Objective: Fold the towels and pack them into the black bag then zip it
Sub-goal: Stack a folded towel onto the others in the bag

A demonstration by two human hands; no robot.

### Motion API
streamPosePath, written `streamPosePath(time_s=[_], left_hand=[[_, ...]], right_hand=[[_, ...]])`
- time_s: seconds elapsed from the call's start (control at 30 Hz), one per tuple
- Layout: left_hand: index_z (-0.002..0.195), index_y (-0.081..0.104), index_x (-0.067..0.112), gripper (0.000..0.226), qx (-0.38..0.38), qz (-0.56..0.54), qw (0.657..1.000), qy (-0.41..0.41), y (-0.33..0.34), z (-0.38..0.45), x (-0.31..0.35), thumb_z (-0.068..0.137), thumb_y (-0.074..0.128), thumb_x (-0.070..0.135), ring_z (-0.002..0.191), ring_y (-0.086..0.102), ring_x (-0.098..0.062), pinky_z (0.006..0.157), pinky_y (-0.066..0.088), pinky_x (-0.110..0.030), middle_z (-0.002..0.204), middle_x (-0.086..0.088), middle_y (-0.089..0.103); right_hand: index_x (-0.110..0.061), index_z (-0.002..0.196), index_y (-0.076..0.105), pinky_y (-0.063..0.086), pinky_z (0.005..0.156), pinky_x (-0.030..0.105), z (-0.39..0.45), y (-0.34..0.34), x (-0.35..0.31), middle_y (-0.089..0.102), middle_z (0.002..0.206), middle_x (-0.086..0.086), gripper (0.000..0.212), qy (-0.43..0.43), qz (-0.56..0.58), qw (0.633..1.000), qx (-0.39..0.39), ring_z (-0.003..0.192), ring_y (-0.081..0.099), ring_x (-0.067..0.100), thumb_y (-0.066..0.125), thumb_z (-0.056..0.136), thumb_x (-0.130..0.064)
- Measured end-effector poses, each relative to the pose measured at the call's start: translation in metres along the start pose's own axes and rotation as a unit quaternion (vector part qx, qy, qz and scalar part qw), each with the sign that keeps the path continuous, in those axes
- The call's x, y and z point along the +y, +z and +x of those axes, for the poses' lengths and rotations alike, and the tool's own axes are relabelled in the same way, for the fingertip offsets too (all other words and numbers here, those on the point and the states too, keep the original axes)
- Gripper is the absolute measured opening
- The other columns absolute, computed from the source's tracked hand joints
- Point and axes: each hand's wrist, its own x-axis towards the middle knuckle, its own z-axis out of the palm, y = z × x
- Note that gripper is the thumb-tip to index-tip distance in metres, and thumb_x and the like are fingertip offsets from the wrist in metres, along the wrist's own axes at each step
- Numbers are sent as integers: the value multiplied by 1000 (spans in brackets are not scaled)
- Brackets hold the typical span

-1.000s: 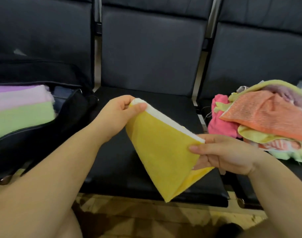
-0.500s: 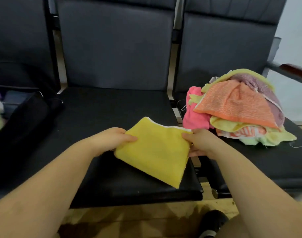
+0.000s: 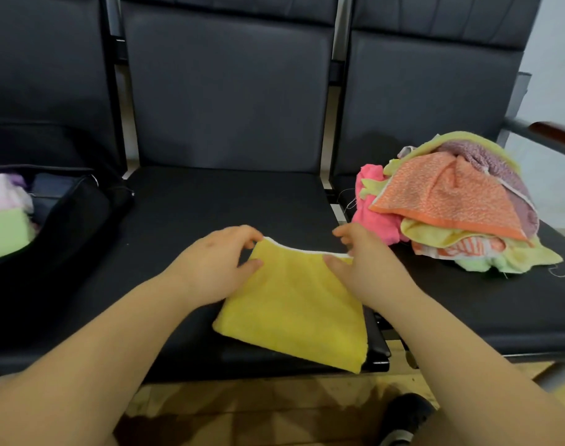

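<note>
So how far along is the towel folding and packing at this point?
Done: a few folded towels, pink and green, already sit in the open black bag. In hand: the left hand and right hand pinch the top edge of a folded yellow towel lying on the middle seat. Left: a pile of unfolded towels on the right seat, then zipping the bag.

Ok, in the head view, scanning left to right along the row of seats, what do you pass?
Open black bag with folded pink and green towels inside → left hand → folded yellow towel on the middle black seat → right hand → loose heap of coloured unfolded towels on the right seat.
</note>
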Motion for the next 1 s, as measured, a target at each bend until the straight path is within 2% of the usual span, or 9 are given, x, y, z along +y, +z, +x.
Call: streamPosePath(time_s=[0.1, 0.2, 0.27, 0.47, 0.57, 0.67, 0.77, 0.87, 1.0], left_hand=[[141, 40, 32, 45, -28, 36, 991, 122, 15, -5, 6, 98, 41, 45, 138, 30, -5, 113, 18, -21, 145, 17, 38], [150, 20, 35, 54, -189, 64, 978, 58, 36, -3, -5, 100, 31, 50, 146, 1, -5, 118, 0, -28, 158, 16, 8], [150, 19, 36, 53, -194, -7, 981, 25, 40, -2, -11, 100, 32, 48, 145, -2, -3, 119, 0, -28, 159, 17, 5], [146, 29, 40, 104, -119, 21, 987, 110, 37, -29, -22, 62, -2, 92, 138, -1, 9, 113, -3, -17, 155, 22, 15], [145, 27, 41, 86, -122, 29, 986, 111, 32, -44, -27, 70, 27, 84, 134, 1, 13, 110, 2, -13, 154, 25, 16], [143, 22, 43, 78, -130, 50, 986, 93, 30, -56, -31, 76, 52, 70, 140, 17, 3, 114, 20, -22, 154, 23, 17], [141, 28, 37, 74, -108, 84, 985, 104, 29, -65, -31, 77, 42, 72, 134, 33, -3, 110, 28, -22, 150, 17, 30], [127, 41, 36, 87, -92, 81, 989, 88, 18, -71, -28, 61, 14, 86, 107, 53, -1, 93, 40, -18, 120, 15, 56], [107, 45, 36, 62, -64, -18, 998, 19, -2, -75, -29, 65, 27, 78, 71, 57, -6, 62, 41, -18, 80, 6, 60]], right_hand=[[-23, 145, 31, 35, 103, 29, -23, 15, -12, 38, 146, 2, 65, -30, -30, 994, -96, 131, 40, 18, 54, 91, -49], [-24, 153, 10, 9, 117, 33, -29, 34, -8, 5, 161, 4, 73, -39, -146, 966, -209, 148, 5, 19, 33, 94, -61], [-26, 153, 7, 1, 118, 33, -27, 37, -5, -4, 161, 3, 72, -49, -145, 966, -210, 148, -4, 18, 29, 95, -62], [-30, 149, 28, 8, 114, 21, -36, 25, 3, 14, 160, -7, 71, -141, -87, 972, -164, 146, 9, 9, 33, 87, -64], [-34, 143, 38, 13, 109, 13, -54, 19, -3, 30, 153, -14, 84, -186, -57, 967, -165, 140, 23, 2, 23, 72, -75], [-37, 146, 30, 7, 109, 13, -64, 20, 0, 22, 155, -17, 91, -199, -91, 953, -208, 142, 14, 1, 21, 67, -79], [-40, 148, 21, 5, 114, 20, -65, 20, 8, 12, 158, -16, 92, -191, -124, 950, -213, 145, 6, 2, 32, 67, -82], [-38, 149, 18, 7, 116, 24, -65, 14, 11, 14, 158, -14, 90, -183, -139, 949, -215, 145, 9, 6, 60, 75, -67], [-40, 148, 19, 36, 103, 24, -62, 6, 8, 42, 144, -12, 93, -137, -107, 964, -204, 127, 44, 12, 71, 73, -58]])
